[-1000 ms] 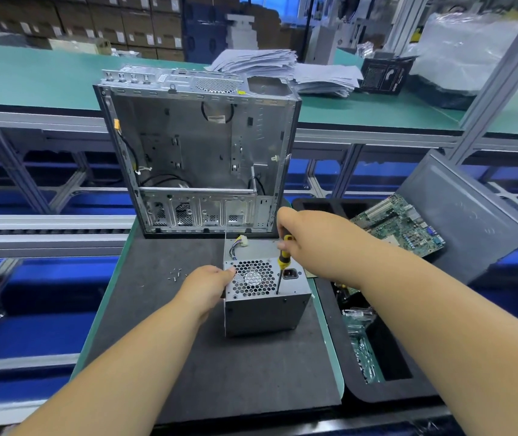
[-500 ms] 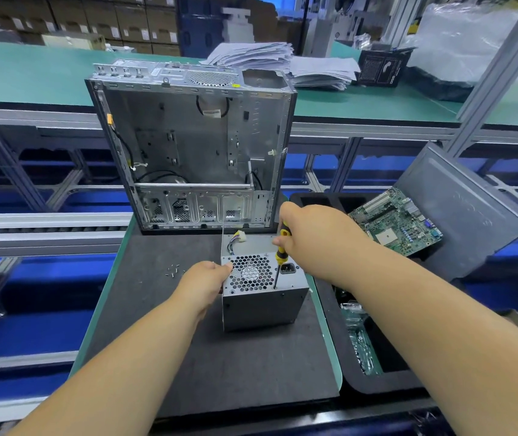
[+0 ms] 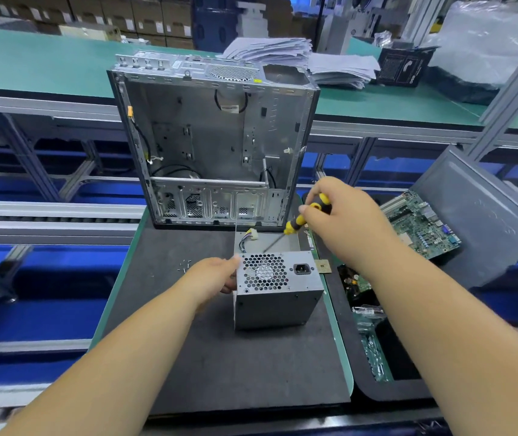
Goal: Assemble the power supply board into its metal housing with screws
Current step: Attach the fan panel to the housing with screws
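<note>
A grey metal power supply box [image 3: 278, 289] with a honeycomb fan grille and a black power socket stands on the dark mat [image 3: 188, 357]. My left hand [image 3: 212, 276] grips its left side. My right hand [image 3: 344, 221] holds a yellow and black screwdriver [image 3: 303, 220] lifted above the box, its tip slanting down-left over the box's far top. Coloured wires [image 3: 249, 236] come out of the box's back. Several small screws [image 3: 184, 265] lie loose on the mat to the left.
An open silver computer case [image 3: 213, 143] stands upright at the mat's far edge. To the right, a black tray [image 3: 361, 366] holds green circuit boards, and a motherboard [image 3: 421, 223] leans on a grey panel [image 3: 484, 215]. Paper stacks [image 3: 298, 58] lie on the green bench behind.
My right hand has lifted the screwdriver up and away from the box's fan face; the tip now hangs over the box's far top. My left hand stays on the box's side.
</note>
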The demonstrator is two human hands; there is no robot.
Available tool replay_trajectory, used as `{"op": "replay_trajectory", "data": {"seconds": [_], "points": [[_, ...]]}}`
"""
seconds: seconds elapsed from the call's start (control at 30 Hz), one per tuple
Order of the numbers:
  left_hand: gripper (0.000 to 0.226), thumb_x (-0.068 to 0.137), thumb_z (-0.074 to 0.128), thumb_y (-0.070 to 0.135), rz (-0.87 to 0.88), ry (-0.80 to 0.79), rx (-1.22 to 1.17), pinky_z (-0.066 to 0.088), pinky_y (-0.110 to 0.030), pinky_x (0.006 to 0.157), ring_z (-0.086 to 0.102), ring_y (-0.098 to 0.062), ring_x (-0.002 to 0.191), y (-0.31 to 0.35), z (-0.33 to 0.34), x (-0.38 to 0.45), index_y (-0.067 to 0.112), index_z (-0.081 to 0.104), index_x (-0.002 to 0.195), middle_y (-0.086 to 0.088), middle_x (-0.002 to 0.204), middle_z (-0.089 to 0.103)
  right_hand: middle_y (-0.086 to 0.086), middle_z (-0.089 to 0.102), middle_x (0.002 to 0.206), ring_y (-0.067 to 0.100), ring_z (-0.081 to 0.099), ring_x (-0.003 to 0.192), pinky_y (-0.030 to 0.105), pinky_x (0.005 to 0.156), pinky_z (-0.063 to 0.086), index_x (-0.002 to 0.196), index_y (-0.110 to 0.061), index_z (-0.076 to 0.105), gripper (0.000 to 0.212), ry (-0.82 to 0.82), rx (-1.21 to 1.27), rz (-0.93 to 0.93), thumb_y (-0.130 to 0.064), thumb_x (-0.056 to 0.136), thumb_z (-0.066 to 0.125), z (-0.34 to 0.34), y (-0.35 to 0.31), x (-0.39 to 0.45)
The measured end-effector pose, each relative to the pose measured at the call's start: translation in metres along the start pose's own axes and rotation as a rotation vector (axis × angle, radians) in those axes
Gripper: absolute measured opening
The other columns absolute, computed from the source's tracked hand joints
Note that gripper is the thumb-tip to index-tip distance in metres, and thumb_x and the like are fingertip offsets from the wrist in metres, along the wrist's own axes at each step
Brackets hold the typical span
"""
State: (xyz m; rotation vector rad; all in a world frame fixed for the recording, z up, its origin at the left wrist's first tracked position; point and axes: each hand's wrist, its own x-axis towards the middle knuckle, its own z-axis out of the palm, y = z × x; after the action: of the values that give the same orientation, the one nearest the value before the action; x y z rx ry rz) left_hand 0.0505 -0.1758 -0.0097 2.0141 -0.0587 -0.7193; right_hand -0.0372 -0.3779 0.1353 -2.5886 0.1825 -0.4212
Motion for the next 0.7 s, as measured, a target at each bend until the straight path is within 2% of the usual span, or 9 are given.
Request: {"op": "replay_trajectory", "data": {"seconds": [0.1, 0.2, 0.23, 0.37, 0.57, 0.63, 0.7], "points": [[0.045, 0.094, 0.046, 0.057, 0.034, 0.172, 0.016, 0.046, -0.029, 0.074, 0.070, -0.019, 0.079, -0.007, -0.018, 0.001, 0.019, 0.070, 0.086, 0.002, 0.077, 0.073, -0.004, 0.067, 0.073, 0.012, 0.062, 0.069, 0.035, 0.066, 0.052, 0.086, -0.032, 0.057, 0.005, 0.019, 0.305, 0.131, -0.034, 0.091, 0.059, 0.026, 0.000, 0.001], [0.027, 0.092, 0.059, 0.042, 0.068, 0.306, 0.034, 0.052, -0.038, 0.086, 0.068, -0.024, 0.087, -0.020, -0.036, 0.003, 0.018, 0.068, 0.083, -0.001, 0.082, 0.072, -0.007, 0.071, 0.071, 0.002, 0.059, 0.059, 0.030, 0.064, 0.049, 0.091, -0.030, 0.064, 0.007, -0.019, 0.564, 0.242, -0.025, 0.093, 0.060, 0.053, -0.002, 0.005], [0.020, 0.091, 0.061, 0.037, 0.072, 0.342, 0.047, 0.053, -0.038, 0.085, 0.067, -0.023, 0.086, -0.023, -0.042, 0.004, 0.020, 0.067, 0.082, 0.000, 0.082, 0.072, -0.007, 0.072, 0.072, 0.002, 0.058, 0.057, 0.027, 0.062, 0.047, 0.093, -0.029, 0.065, 0.008, -0.035, 0.620, 0.278, -0.023, 0.094, 0.059, 0.062, -0.003, 0.006], [0.008, 0.085, 0.068, 0.031, 0.079, 0.457, 0.115, 0.046, -0.029, 0.067, 0.061, -0.014, 0.074, -0.034, -0.060, 0.008, 0.026, 0.067, 0.079, 0.006, 0.075, 0.067, -0.002, 0.075, 0.077, 0.005, 0.056, 0.055, 0.025, 0.060, 0.042, 0.097, -0.022, 0.068, 0.012, -0.088, 0.827, 0.415, -0.022, 0.096, 0.056, 0.090, -0.007, 0.014], [0.007, 0.084, 0.068, 0.022, 0.052, 0.505, 0.131, 0.039, -0.024, 0.057, 0.057, -0.007, 0.066, -0.059, -0.070, 0.026, 0.027, 0.067, 0.079, 0.011, 0.070, 0.063, 0.002, 0.075, 0.078, 0.007, 0.056, 0.056, 0.019, 0.055, 0.043, 0.099, -0.019, 0.068, 0.013, -0.084, 0.912, 0.449, -0.023, 0.097, 0.056, 0.111, -0.008, 0.028], [0.010, 0.084, 0.067, 0.019, 0.038, 0.492, 0.171, 0.046, -0.025, 0.063, 0.060, -0.008, 0.070, -0.068, -0.069, 0.035, 0.028, 0.066, 0.078, 0.013, 0.072, 0.065, 0.003, 0.075, 0.079, 0.008, 0.056, 0.058, 0.023, 0.059, 0.043, 0.100, -0.020, 0.068, 0.013, -0.075, 0.922, 0.462, -0.023, 0.096, 0.056, 0.116, -0.008, 0.031], [0.014, 0.083, 0.069, 0.017, 0.035, 0.463, 0.214, 0.052, -0.029, 0.075, 0.063, -0.013, 0.077, -0.075, -0.068, 0.045, 0.029, 0.064, 0.077, 0.013, 0.076, 0.066, 0.003, 0.075, 0.079, 0.009, 0.057, 0.059, 0.025, 0.061, 0.043, 0.100, -0.021, 0.068, 0.013, -0.068, 0.928, 0.477, -0.024, 0.096, 0.056, 0.121, -0.007, 0.033]]}}
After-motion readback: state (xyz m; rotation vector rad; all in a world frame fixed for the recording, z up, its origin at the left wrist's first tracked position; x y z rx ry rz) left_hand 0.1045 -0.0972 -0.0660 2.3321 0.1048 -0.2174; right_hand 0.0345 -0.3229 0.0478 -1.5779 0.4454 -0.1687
